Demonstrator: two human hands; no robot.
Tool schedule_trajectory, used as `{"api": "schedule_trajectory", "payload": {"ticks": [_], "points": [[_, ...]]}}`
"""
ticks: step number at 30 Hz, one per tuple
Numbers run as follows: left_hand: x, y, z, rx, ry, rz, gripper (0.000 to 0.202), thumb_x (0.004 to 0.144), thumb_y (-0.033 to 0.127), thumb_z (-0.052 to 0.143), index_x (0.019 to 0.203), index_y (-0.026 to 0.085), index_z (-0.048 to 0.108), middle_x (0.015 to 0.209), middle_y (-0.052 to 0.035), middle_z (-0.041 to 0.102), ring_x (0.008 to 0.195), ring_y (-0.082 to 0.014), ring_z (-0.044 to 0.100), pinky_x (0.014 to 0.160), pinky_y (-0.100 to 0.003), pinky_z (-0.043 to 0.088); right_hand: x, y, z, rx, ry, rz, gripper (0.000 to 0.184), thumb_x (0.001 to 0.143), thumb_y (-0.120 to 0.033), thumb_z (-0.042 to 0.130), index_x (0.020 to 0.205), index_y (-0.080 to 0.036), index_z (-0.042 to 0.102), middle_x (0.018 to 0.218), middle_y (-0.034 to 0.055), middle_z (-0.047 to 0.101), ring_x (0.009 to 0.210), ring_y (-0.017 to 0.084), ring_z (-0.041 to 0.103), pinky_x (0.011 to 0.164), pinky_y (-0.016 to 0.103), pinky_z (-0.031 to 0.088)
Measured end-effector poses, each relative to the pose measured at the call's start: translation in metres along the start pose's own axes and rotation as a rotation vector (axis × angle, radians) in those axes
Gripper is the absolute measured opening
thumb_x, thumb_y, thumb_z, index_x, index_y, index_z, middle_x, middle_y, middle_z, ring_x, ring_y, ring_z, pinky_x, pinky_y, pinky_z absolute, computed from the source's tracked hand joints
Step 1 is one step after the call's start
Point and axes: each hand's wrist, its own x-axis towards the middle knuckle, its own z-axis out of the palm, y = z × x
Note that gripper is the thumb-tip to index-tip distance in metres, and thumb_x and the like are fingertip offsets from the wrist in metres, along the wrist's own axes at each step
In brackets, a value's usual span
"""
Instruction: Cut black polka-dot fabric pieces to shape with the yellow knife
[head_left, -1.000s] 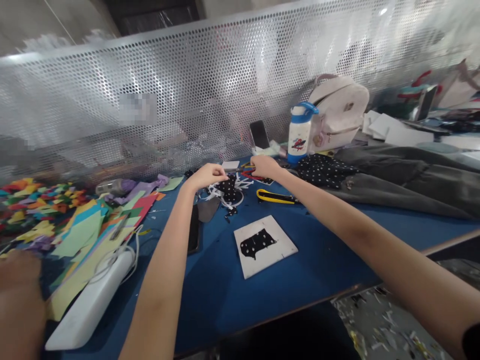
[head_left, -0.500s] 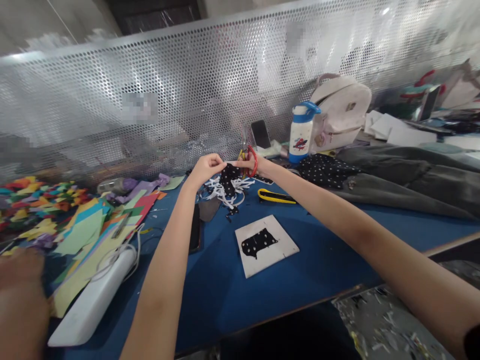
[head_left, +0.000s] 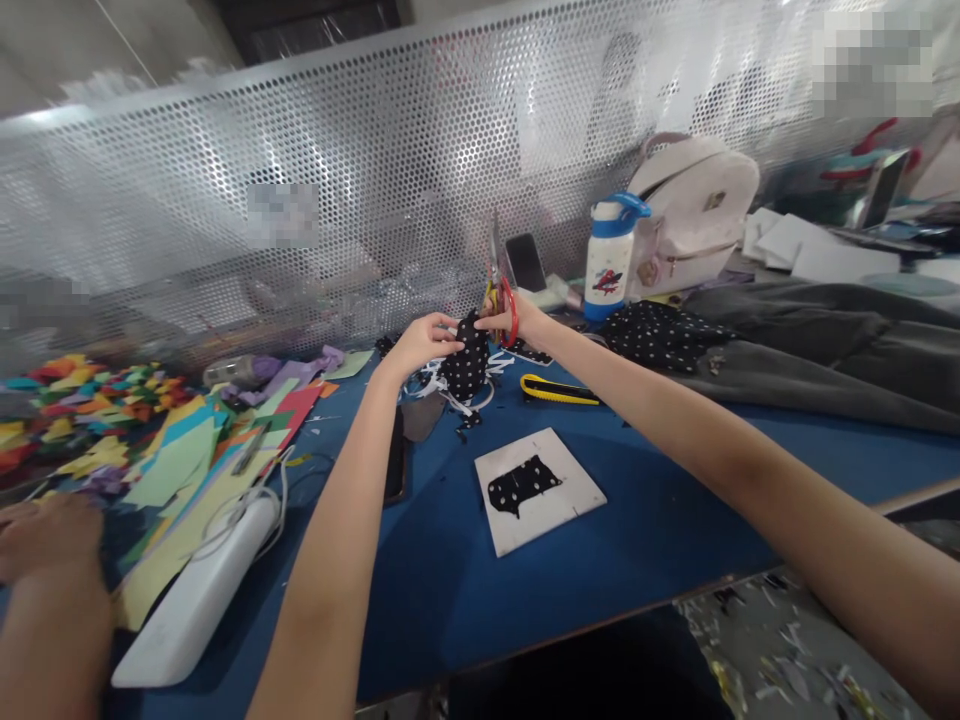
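Note:
Between my two hands hangs a piece of black polka-dot fabric (head_left: 466,362). My left hand (head_left: 426,345) pinches its left edge with thumb and fingers. At the top of the cloth, my right hand (head_left: 510,315) grips it with the fingertips and also carries red-handled scissors (head_left: 512,312), blades pointing up. White paper strips (head_left: 429,378) lie beneath the fabric. Nearer me, a white square board (head_left: 577,492) bears a cut black dotted fabric shape (head_left: 525,484). A yellow utility knife (head_left: 559,390) rests right of the strips.
A blue-and-white bottle (head_left: 609,258), a pale backpack (head_left: 701,215) and a phone (head_left: 525,262) stand before the perforated metal screen (head_left: 360,170). Dark cloth (head_left: 832,340) covers the right. Coloured papers (head_left: 176,455), a white power strip (head_left: 199,590) and another person's hand (head_left: 52,540) are at left.
The polka-dot fabric has been raised and spread so its dotted face shows more. Both hands have shifted slightly, and the other person's hand at left has come further into view.

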Motion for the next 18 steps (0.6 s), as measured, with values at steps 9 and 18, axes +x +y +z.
{"api": "schedule_trajectory", "payload": {"ticks": [9,18], "points": [[-0.009,0.030,-0.003,0.078,0.021,0.026,0.029,0.094,0.033,0.059,0.117,0.014,0.057,0.111,-0.0075,0.062,0.094,-0.0187,0.063,0.080,-0.038,0.055,-0.007,-0.009,0.001,0.000,-0.006,-0.014,0.028,0.094,-0.030,0.058,0.116,-0.014,0.059,0.112,0.0083,0.063,0.094,0.019,0.064,0.079,0.038,0.056],[-0.093,0.123,-0.078,0.244,0.466,0.193,0.033,0.099,0.042,0.047,0.117,0.016,0.059,0.109,-0.0009,0.064,0.099,-0.0133,0.061,0.098,-0.036,0.046,-0.001,0.002,-0.008,0.017,0.031,0.030,0.031,0.094,-0.031,0.057,0.120,-0.015,0.057,0.117,0.0093,0.061,0.099,0.021,0.063,0.083,0.040,0.055]]}}
